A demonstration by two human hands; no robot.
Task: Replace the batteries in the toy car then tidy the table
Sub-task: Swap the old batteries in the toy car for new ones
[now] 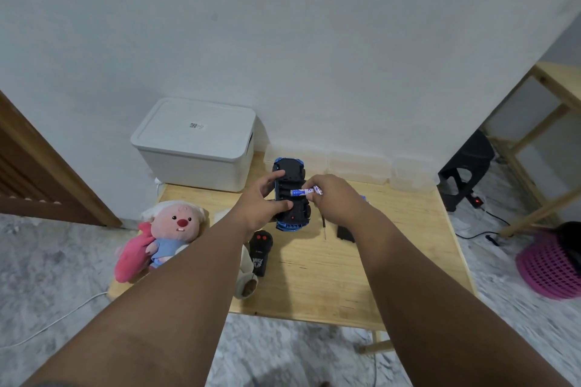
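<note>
While the blue toy car [290, 195] lies upside down at the frame centre, on the far half of the wooden worktop [330, 276], the left hand [262, 204] has its grip clenched around the car's left side. The right hand [333, 198] pinches a blue-and-white battery [301, 192] in its grip, held across the open underside of the car. Both forearms cross the lower frame and hide part of the worktop.

- Upper left of the car: a white lidded box [195, 144].
- Left edge of the worktop: a pink plush toy [163, 236], partly covered by the left forearm.
- Just below the car: a black remote control [261, 253].
- Right of the car: a thin screwdriver [323, 228] and a small black cover [344, 233], its lower part behind the right forearm.
</note>
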